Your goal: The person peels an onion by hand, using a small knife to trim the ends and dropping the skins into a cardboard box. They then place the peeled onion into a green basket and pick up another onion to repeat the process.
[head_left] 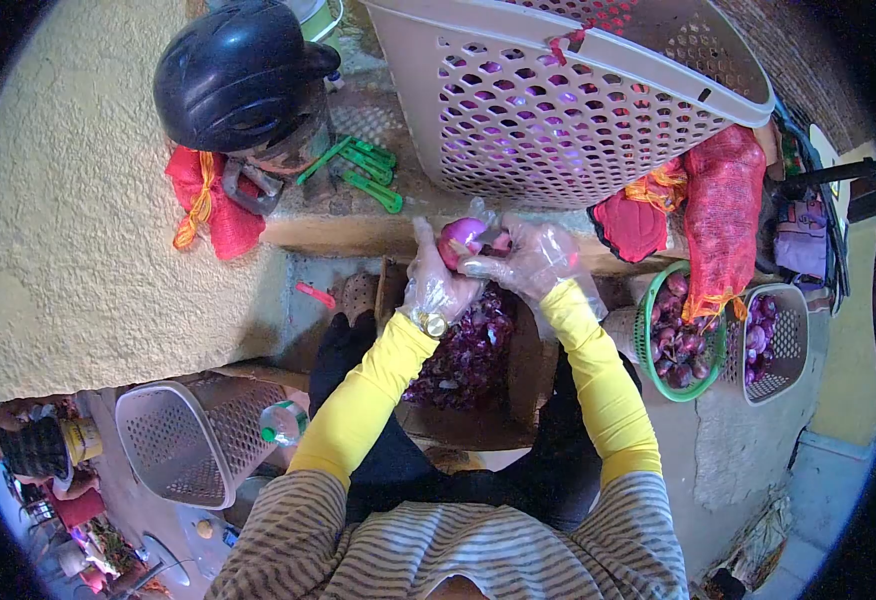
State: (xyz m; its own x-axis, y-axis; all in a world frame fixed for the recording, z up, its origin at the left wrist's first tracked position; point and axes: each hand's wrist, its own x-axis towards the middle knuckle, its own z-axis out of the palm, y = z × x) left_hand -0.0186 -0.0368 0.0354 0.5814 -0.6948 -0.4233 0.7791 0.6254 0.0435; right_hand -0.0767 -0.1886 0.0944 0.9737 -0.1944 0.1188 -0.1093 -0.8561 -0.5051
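The biggest thing is the tall basket (413, 90), on the ledge (328, 235) at the far side. Purple shows through its holes; it stands just past the hands, probably for a short reach. On the near left, the grey basket (198, 425) lies well apart from the hands, perhaps to leave them room. The box (468, 428) sits between the legs, under the hands, and holds dark purple skins (478, 350); I think this place lets it catch what falls.

The helmet (233, 75) rests far left, out of the way of the elbows. On the right, the green basket (646, 350) with onions is beside the small basket (793, 350), which also has onions; both seem reachable from the side.

The smallest of these is 1 purple onion (458, 240), above the box. The left hand (433, 285) has its grip clamped on it, maybe to steady it. The right hand (533, 255) is close by, with bent fingers; whether its grip is clamped on something, I cannot tell. Both wear clear gloves.
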